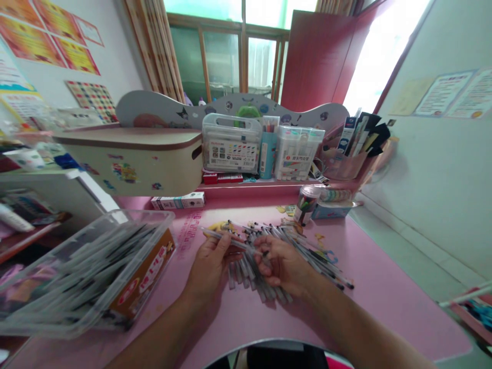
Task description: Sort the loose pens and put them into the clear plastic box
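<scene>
A heap of several clear-barrelled pens (303, 246) lies spread on the pink desk (384, 297). My left hand (211, 259) holds one pen (223, 237) by its middle, its tip pointing left. My right hand (282, 264) rests on the heap and pinches the other end of that same pen, with more pens gathered under its fingers. A clear plastic box (88, 271) filled with several similar pens stands at the left, resting on an orange carton (148, 271).
Behind the heap stand a small jar of pens (307, 204), a blue tin (332, 210), marker cases (231, 143) and a blue pen cup (268, 154) on a raised shelf. A cream storage bin (138, 159) sits at the back left.
</scene>
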Action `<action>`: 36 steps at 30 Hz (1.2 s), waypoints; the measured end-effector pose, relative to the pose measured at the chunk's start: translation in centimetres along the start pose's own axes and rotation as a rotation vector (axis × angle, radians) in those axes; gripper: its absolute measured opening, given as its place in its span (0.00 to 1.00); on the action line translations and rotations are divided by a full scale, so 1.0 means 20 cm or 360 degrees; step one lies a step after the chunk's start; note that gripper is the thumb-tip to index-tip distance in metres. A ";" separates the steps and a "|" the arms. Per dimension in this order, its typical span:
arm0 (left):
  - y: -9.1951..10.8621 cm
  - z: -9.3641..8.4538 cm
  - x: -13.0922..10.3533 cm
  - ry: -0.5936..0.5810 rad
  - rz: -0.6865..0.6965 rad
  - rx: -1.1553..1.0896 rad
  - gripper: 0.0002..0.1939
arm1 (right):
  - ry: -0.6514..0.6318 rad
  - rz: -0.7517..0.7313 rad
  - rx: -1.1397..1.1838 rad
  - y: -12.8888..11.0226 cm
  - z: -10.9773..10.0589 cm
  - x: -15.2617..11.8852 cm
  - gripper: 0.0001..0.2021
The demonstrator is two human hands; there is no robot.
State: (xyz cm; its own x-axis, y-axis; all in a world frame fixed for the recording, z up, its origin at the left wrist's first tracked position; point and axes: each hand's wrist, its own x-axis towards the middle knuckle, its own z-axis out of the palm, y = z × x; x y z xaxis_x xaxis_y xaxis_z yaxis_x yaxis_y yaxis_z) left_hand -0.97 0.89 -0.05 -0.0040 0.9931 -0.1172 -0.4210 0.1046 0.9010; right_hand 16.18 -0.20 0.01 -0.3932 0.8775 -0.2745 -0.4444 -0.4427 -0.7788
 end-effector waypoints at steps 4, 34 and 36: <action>0.03 0.03 -0.02 -0.0030 0.0065 0.0019 0.11 | -0.0022 0.0035 -0.0239 0.00 0.01 0.00 0.14; 0.00 0.08 -0.04 0.0137 -0.0703 -0.0556 0.09 | 0.0340 -0.0862 -0.1316 0.02 0.03 -0.04 0.14; -0.01 0.08 -0.04 0.0012 -0.0895 -0.0574 0.07 | 0.0364 -0.1018 -0.1429 0.03 0.03 -0.04 0.15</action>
State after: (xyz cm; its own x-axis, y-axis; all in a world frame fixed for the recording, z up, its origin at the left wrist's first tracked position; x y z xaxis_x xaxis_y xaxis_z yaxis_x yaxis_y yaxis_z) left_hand 0.48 0.12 0.61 0.2986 0.7921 -0.5324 -0.6380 0.5806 0.5059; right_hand 15.74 -1.21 0.15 -0.1028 0.9497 0.2957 0.2654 0.3127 -0.9120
